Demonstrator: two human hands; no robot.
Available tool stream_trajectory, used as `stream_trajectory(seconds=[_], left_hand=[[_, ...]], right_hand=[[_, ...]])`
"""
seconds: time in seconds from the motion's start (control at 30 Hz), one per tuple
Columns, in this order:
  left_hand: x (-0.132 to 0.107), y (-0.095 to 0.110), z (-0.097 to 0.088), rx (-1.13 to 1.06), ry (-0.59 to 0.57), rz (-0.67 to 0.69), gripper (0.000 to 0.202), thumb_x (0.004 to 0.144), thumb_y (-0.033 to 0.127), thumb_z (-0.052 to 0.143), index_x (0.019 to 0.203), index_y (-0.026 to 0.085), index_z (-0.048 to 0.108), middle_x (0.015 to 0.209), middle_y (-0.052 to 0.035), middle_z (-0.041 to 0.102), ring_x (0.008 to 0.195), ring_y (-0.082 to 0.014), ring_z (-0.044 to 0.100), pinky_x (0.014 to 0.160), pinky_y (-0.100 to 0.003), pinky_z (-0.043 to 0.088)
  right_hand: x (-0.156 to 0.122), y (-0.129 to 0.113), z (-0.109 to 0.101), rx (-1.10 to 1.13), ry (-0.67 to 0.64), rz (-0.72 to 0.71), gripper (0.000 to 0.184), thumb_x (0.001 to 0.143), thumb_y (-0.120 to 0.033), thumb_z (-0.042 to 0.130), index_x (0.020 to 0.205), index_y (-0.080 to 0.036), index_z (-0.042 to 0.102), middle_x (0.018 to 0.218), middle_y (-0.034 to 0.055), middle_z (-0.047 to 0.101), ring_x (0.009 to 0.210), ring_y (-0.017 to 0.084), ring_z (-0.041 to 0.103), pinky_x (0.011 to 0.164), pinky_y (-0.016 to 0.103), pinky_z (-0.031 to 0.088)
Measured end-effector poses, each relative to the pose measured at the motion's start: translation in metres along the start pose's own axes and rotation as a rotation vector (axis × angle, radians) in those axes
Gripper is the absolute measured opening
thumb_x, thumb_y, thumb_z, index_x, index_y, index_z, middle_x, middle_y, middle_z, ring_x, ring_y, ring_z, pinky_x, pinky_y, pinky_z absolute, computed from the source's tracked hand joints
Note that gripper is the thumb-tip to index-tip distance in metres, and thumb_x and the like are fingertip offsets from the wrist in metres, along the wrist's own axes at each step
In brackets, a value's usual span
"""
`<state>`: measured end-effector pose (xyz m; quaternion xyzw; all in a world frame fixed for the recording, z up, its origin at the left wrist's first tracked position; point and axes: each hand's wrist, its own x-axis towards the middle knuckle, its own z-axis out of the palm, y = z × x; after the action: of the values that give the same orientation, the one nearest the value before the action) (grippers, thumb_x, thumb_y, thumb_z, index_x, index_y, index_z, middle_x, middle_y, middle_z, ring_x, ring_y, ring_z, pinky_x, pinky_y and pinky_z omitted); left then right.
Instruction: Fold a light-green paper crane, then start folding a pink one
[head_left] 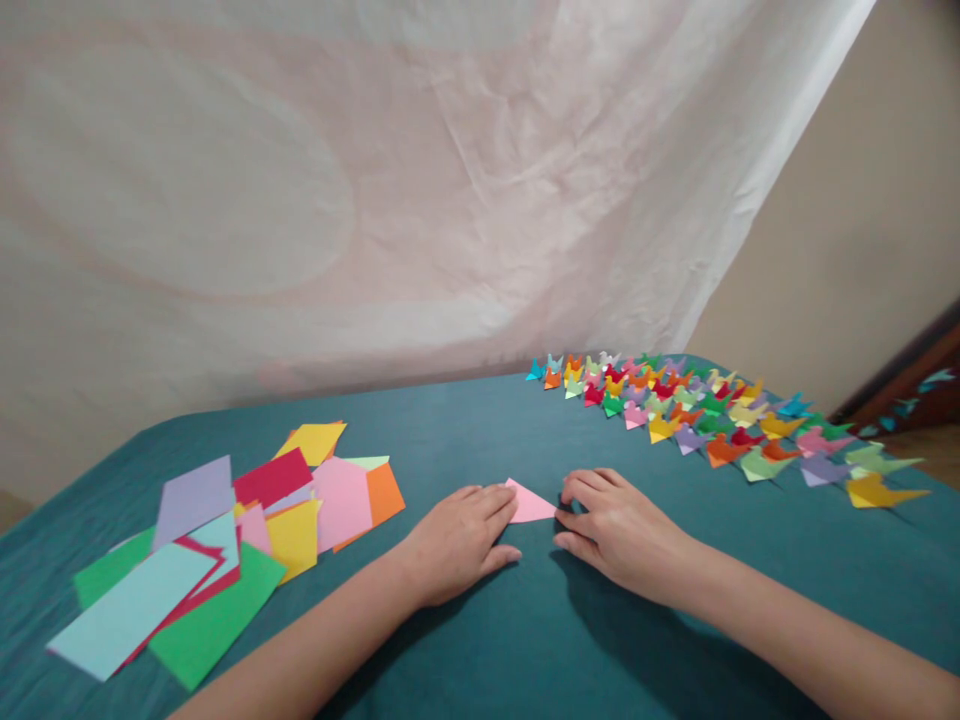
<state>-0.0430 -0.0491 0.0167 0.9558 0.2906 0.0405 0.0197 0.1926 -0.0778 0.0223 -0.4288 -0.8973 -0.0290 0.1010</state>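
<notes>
A small pink folded paper (529,503), triangular in outline, lies on the teal cloth between my hands. Flat fingers of my left hand (466,540) press on its left side, hiding part of it, while the thumb stays apart on the cloth. At the pointed right end, my right hand (619,525) has its fingers bent, with the fingertips closed at the tip of the paper.
Loose coloured paper sheets (225,560) lie in an overlapping heap on the left. Rows of small folded paper birds (690,410) in many colours stand at the back right. A pale curtain (390,200) hangs behind the cloth-covered table (420,420).
</notes>
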Motion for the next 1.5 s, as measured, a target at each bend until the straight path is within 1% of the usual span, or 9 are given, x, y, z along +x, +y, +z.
stream_trajectory(seconds=[0.23, 0.37, 0.5, 0.63, 0.9, 1.1, 1.23, 1.43, 1.5], left_hand=[[0.0, 0.0, 0.0, -0.008, 0.017, 0.0, 0.052, 0.091, 0.046, 0.043, 0.131, 0.015, 0.043, 0.138, -0.0138, 0.043, 0.125, -0.0254, 0.043, 0.102, -0.038, 0.034], [0.0, 0.0, 0.0, -0.007, 0.016, 0.0, 0.052, 0.09, 0.046, 0.044, 0.132, 0.014, 0.042, 0.138, -0.0141, 0.043, 0.125, -0.0256, 0.043, 0.102, -0.039, 0.035], [0.0, -0.001, 0.001, -0.005, 0.025, 0.009, 0.053, 0.09, 0.046, 0.045, 0.132, 0.013, 0.042, 0.136, -0.0144, 0.045, 0.124, -0.0263, 0.044, 0.101, -0.04, 0.036], [0.0, -0.001, 0.003, -0.003, 0.048, 0.016, 0.052, 0.09, 0.045, 0.045, 0.131, 0.013, 0.043, 0.135, -0.0141, 0.047, 0.123, -0.0259, 0.045, 0.101, -0.039, 0.036], [-0.001, 0.0, 0.003, 0.031, 0.108, 0.067, 0.041, 0.091, 0.038, 0.045, 0.127, 0.017, 0.046, 0.128, -0.0117, 0.052, 0.12, -0.0248, 0.046, 0.101, -0.04, 0.035], [0.0, 0.006, 0.0, 0.089, 0.09, 0.1, 0.032, 0.091, 0.031, 0.047, 0.121, 0.018, 0.05, 0.115, -0.0098, 0.059, 0.107, -0.0236, 0.054, 0.091, -0.038, 0.041], [0.001, 0.009, -0.004, 0.091, 0.068, 0.081, 0.032, 0.09, 0.031, 0.049, 0.12, 0.018, 0.051, 0.113, -0.0092, 0.059, 0.106, -0.0228, 0.054, 0.091, -0.037, 0.04], [0.001, 0.006, -0.011, 0.038, 0.052, 0.062, 0.024, 0.092, 0.029, 0.044, 0.103, 0.017, 0.061, 0.102, -0.0089, 0.063, 0.098, -0.0214, 0.057, 0.089, -0.037, 0.042], [-0.001, 0.005, -0.014, 0.029, 0.041, 0.046, 0.023, 0.09, 0.027, 0.047, 0.102, 0.016, 0.062, 0.105, -0.0097, 0.063, 0.102, -0.0226, 0.056, 0.091, -0.038, 0.043]], right_hand=[[-0.005, 0.011, -0.006, 0.081, -0.054, -0.014, 0.016, 0.084, -0.02, 0.056, 0.092, -0.02, 0.07, 0.1, 0.006, 0.064, 0.097, 0.021, 0.054, 0.085, 0.037, 0.039], [-0.004, 0.019, 0.001, 0.139, 0.035, 0.036, 0.028, 0.083, -0.007, 0.047, 0.099, -0.018, 0.067, 0.105, 0.0056, 0.064, 0.098, 0.019, 0.054, 0.088, 0.036, 0.04], [0.0, 0.014, 0.015, 0.185, 0.056, -0.065, 0.044, 0.081, -0.001, 0.043, 0.118, -0.02, 0.058, 0.115, 0.0049, 0.061, 0.107, 0.019, 0.05, 0.091, 0.036, 0.039], [0.001, 0.007, 0.027, 0.182, 0.087, -0.148, 0.036, 0.087, -0.008, 0.044, 0.12, -0.019, 0.057, 0.117, 0.0068, 0.061, 0.112, 0.02, 0.047, 0.092, 0.036, 0.04], [0.0, 0.006, 0.031, 0.154, 0.084, -0.142, 0.036, 0.088, -0.01, 0.046, 0.122, -0.02, 0.055, 0.118, 0.0075, 0.06, 0.113, 0.021, 0.045, 0.094, 0.038, 0.039], [0.001, 0.007, 0.032, 0.158, 0.094, -0.153, 0.037, 0.087, -0.01, 0.048, 0.122, -0.02, 0.056, 0.117, 0.0081, 0.061, 0.113, 0.021, 0.046, 0.095, 0.038, 0.038], [0.001, 0.007, 0.033, 0.162, 0.092, -0.155, 0.037, 0.087, -0.011, 0.049, 0.121, -0.02, 0.056, 0.117, 0.0079, 0.061, 0.113, 0.022, 0.046, 0.095, 0.039, 0.037], [0.002, 0.006, 0.032, 0.177, 0.089, -0.147, 0.033, 0.089, -0.012, 0.047, 0.118, -0.02, 0.059, 0.113, 0.0079, 0.062, 0.113, 0.022, 0.046, 0.094, 0.039, 0.037], [0.003, 0.006, 0.031, 0.179, 0.083, -0.143, 0.033, 0.089, -0.011, 0.047, 0.118, -0.021, 0.059, 0.113, 0.0076, 0.062, 0.113, 0.022, 0.046, 0.094, 0.039, 0.037]])
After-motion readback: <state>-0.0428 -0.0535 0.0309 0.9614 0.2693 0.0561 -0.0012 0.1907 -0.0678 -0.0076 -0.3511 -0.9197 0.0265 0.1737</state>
